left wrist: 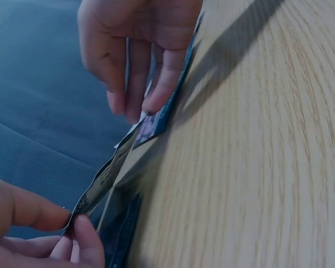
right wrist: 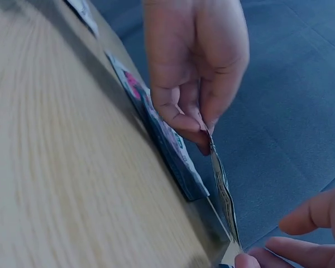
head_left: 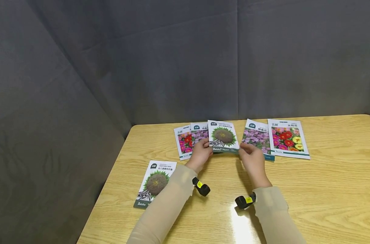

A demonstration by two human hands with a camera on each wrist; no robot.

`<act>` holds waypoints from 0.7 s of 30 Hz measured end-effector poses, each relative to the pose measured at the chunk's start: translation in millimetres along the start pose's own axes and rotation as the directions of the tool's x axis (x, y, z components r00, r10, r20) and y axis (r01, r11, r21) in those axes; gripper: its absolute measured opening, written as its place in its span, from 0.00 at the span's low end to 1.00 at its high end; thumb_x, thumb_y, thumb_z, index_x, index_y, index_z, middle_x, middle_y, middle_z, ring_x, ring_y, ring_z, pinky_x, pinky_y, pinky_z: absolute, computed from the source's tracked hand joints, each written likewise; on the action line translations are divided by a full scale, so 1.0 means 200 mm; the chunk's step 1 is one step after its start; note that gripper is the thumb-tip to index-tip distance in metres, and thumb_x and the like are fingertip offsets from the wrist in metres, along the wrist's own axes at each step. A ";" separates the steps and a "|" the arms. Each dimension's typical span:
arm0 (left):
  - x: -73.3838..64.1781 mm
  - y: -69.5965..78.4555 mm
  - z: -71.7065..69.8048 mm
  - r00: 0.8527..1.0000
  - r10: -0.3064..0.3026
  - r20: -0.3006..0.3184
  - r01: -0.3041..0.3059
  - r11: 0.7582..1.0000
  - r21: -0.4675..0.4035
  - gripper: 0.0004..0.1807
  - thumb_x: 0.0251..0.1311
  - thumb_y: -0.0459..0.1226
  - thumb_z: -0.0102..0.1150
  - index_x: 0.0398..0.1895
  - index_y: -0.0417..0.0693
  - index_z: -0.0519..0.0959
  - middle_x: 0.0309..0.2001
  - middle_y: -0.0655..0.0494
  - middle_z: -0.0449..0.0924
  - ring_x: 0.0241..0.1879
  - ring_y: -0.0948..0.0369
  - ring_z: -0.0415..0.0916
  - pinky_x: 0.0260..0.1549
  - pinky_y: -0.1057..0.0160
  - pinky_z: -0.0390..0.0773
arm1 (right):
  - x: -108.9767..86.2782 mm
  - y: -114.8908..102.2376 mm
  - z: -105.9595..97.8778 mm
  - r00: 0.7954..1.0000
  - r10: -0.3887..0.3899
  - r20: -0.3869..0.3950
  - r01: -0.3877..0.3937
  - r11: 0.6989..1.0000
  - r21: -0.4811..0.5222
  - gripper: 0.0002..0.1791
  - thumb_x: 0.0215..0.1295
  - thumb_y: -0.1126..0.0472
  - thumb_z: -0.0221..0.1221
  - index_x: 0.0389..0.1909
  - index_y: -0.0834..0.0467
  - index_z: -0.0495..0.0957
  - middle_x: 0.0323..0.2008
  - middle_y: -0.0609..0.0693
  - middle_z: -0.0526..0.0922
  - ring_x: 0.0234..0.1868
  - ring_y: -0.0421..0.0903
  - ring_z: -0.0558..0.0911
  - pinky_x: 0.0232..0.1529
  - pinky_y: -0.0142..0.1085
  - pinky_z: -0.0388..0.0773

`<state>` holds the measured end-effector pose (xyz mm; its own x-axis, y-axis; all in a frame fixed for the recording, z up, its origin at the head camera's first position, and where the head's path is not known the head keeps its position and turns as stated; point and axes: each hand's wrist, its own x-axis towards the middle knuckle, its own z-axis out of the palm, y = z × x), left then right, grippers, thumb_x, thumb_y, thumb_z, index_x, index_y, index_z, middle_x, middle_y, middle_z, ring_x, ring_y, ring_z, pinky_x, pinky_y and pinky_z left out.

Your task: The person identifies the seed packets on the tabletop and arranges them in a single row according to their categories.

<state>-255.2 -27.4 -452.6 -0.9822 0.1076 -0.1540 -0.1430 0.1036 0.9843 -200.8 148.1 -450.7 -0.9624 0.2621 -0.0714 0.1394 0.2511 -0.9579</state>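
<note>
A sunflower seed packet [head_left: 223, 136] is held by both hands above the back of the table, its picture side facing up and toward me. At its lower left corner, my left hand [head_left: 201, 154] pinches the edge between thumb and fingers. My right hand [head_left: 252, 162] grips the lower right corner. From the left wrist view, the packet [left wrist: 103, 176] appears edge-on, slightly bent, stretched between the left hand [left wrist: 28, 234] and the right hand [left wrist: 142, 50]. Partly behind the held packet lies a purple cosmos packet [head_left: 199, 133], which overlaps a red-and-pink flower packet [head_left: 185, 142].
Another sunflower packet [head_left: 155, 183] lies at the front left, partly covered by the left sleeve. To the right of the hands, a second purple cosmos packet [head_left: 258, 137] sits beside a sun-flower-labelled packet of mixed red and yellow blooms [head_left: 288, 139]. A grey curtain [head_left: 185, 67] hangs behind the wooden table [head_left: 331, 189].
</note>
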 end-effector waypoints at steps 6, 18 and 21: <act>-0.06 0.02 -0.07 0.996 0.082 0.039 -0.084 0.995 0.053 0.32 0.59 0.20 0.49 0.71 0.31 0.67 0.64 0.34 0.71 0.42 0.57 0.78 0.47 0.58 0.83 | 0.01 0.00 -0.02 0.993 0.073 0.093 -0.085 0.987 0.138 0.23 0.75 0.65 0.51 0.68 0.69 0.70 0.57 0.64 0.77 0.42 0.46 0.81 0.43 0.30 0.82; -0.23 0.01 -0.26 0.971 0.124 0.206 -0.145 0.985 0.092 0.30 0.67 0.26 0.52 0.74 0.38 0.66 0.66 0.38 0.69 0.57 0.48 0.78 0.54 0.50 0.80 | 0.03 -0.02 -0.09 0.931 0.081 0.355 -0.161 0.966 0.202 0.27 0.76 0.63 0.51 0.71 0.72 0.61 0.39 0.52 0.77 0.30 0.39 0.81 0.38 0.33 0.85; -0.29 -0.01 -0.31 0.964 0.110 0.243 -0.139 0.985 0.105 0.30 0.68 0.29 0.54 0.74 0.41 0.66 0.63 0.40 0.70 0.59 0.48 0.77 0.55 0.50 0.79 | 0.02 -0.03 -0.09 0.925 0.076 0.371 -0.156 0.970 0.188 0.25 0.77 0.63 0.52 0.67 0.73 0.63 0.39 0.53 0.77 0.31 0.40 0.82 0.39 0.33 0.85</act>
<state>-205.8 -95.9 -439.3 -0.9326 0.3557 -0.0610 0.0086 0.1910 0.9816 -201.6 164.2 -441.2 -0.9665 -0.0842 -0.2426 0.2411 0.0273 -0.9701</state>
